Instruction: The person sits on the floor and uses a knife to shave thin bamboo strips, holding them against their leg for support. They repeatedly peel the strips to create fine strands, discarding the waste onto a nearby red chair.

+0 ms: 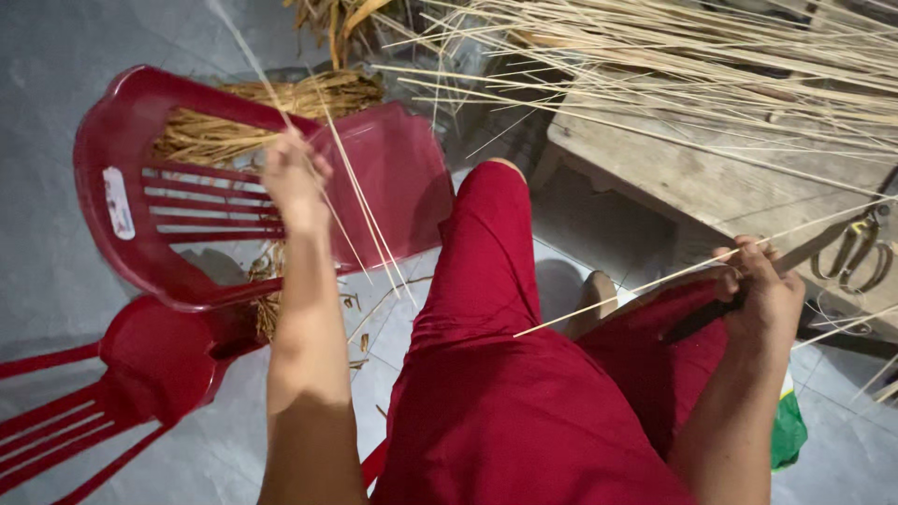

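Thin sticks (360, 201) are pinched in the closed left hand (295, 178), over a red chair (122, 140). One long stick (645, 283) is pinched in the right hand (762, 290), near a wooden bench (692, 178) with scissors (856, 252).

Chair (140, 215) holding leaf waste (271, 108) lies behind the left fingers (285, 154); scissors (856, 252) on bench (692, 178) just right of the right fingers (748, 262).
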